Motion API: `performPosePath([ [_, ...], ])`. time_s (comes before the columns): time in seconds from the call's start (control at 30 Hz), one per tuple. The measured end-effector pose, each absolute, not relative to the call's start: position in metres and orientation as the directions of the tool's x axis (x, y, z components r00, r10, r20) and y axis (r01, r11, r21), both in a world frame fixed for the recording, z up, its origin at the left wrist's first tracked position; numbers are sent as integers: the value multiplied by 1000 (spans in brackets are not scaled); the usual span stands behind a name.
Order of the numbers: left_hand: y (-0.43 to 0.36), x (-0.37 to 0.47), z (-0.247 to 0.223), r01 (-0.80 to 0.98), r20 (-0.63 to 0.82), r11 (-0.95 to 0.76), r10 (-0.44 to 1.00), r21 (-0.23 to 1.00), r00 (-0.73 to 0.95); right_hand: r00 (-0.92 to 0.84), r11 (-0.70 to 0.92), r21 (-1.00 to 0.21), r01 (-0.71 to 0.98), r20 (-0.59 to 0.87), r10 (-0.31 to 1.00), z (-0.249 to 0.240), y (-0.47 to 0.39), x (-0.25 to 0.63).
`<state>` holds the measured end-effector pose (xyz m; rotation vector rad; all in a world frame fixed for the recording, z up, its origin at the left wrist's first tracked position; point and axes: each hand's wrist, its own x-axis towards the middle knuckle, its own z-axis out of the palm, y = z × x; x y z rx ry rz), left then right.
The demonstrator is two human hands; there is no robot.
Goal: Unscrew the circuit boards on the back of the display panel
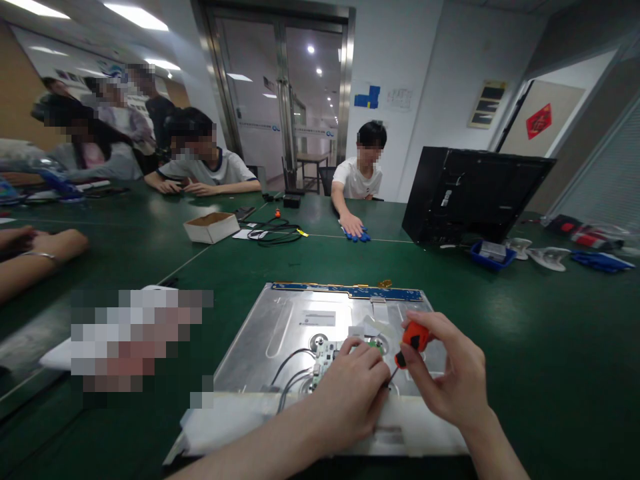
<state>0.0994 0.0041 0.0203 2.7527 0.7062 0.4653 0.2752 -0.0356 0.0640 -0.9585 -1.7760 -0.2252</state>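
Note:
A flat silver metal panel (290,333) lies on the green table, with a blue circuit strip (345,291) along its far edge. Near its middle sits a small circuit board (326,353) with black cables. My right hand (450,367) pinches the handle of an orange and black screwdriver (416,335), its shaft slanting down and left toward the panel. My left hand (353,383) rests over the board's right part, fingers curled beside the screwdriver tip; what those fingers hold, if anything, is hidden. The tip itself is hard to make out.
Beyond the panel, a cardboard box (213,228) and black cable (280,233) lie on the table (225,267). A large black monitor (480,193) and blue tray (493,255) stand at right. Several people sit or stand around; one person's hand touches a blue object (361,236).

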Motion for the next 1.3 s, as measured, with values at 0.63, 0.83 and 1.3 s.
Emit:
performPosePath([
  [0.63,4,100,24,428,223,-845,506,320,833,-66,673,-293,679,889,453,60,-34,278],
  [0.83,3,100,23,444,238,-846,515,295,823,-99,672,-270,689,884,457,66,-37,277],
  [1.3,2,101,25,444,235,-846,515,296,824,-52,667,-347,660,864,501,55,-37,278],
])
